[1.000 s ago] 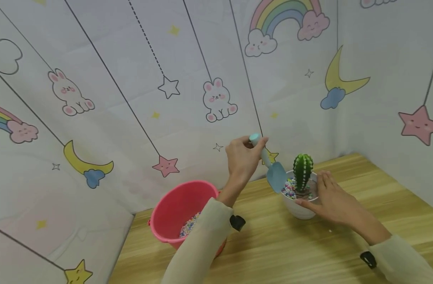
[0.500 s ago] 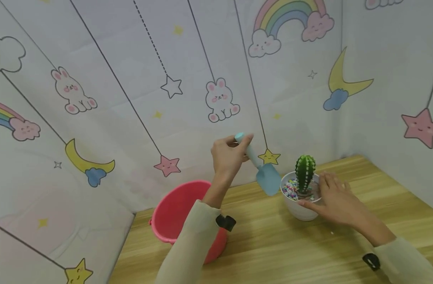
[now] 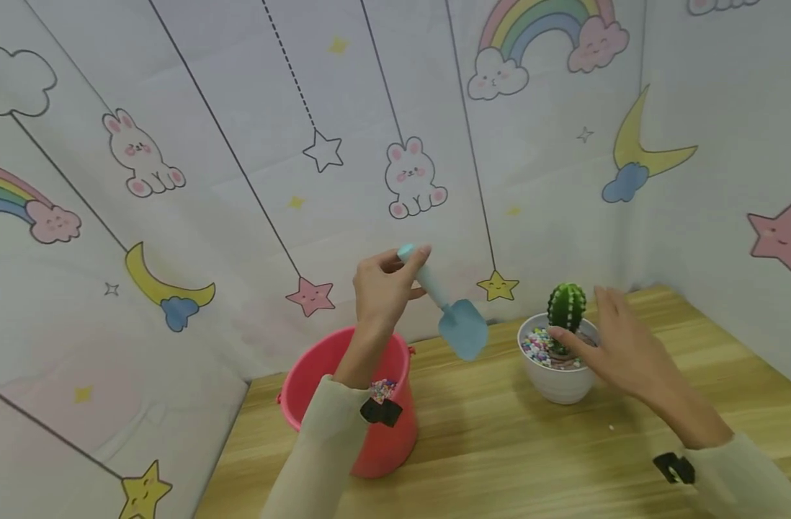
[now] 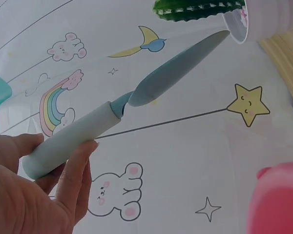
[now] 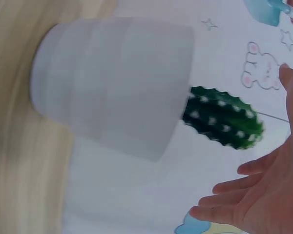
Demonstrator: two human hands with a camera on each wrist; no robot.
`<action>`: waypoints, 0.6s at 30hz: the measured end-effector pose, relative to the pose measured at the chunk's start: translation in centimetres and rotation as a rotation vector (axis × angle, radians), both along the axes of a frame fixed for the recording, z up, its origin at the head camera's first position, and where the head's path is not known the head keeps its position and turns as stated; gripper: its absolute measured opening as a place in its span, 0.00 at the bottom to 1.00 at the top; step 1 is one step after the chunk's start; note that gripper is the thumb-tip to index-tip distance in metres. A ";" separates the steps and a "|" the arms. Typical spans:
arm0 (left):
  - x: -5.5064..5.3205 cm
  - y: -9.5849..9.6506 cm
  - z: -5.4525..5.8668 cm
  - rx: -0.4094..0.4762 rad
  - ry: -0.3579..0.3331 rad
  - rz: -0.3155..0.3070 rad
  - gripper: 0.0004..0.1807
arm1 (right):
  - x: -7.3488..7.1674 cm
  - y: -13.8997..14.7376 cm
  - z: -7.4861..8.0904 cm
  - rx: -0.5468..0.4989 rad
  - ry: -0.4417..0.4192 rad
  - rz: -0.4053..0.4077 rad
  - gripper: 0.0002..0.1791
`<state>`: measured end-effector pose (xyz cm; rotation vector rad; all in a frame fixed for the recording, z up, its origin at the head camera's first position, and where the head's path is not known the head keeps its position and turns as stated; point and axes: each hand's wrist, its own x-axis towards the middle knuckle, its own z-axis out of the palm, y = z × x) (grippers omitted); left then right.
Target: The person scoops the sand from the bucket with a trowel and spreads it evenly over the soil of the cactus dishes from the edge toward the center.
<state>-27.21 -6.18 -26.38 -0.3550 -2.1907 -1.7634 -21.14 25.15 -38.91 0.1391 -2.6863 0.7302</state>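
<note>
Pinching a light-blue, round-bladed trowel (image 3: 463,330) by its pale cylindrical handle (image 3: 433,287) in the left grip (image 3: 382,292), slanted blade-down between both grips, near a round pink bucket (image 3: 395,425) below. With the right grip (image 3: 622,353) spread wide, just beside a green ribbed cactus (image 3: 567,306) in a white ridged pot (image 3: 560,384).

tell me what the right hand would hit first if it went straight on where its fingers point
Probably the printed backdrop: in the head view, the fingers of the right hand point toward it, past the right side of the cactus. The depth between is hard to judge.
</note>
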 end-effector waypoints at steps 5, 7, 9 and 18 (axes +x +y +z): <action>0.4 -2.1 0.2 0.006 -0.017 0.013 0.19 | 0.8 -0.9 1.6 -0.039 0.083 -0.005 0.62; 0.6 -3.1 0.2 -0.003 -0.022 0.019 0.19 | 1.1 -1.4 2.1 -0.033 0.132 0.006 0.60; 0.8 -4.1 0.2 -0.002 -0.025 0.021 0.18 | 1.3 -2.0 2.5 -0.027 0.171 0.021 0.59; 1.3 -8.9 0.7 0.026 -0.035 0.111 0.25 | 1.7 -5.7 3.8 0.011 0.238 0.107 0.54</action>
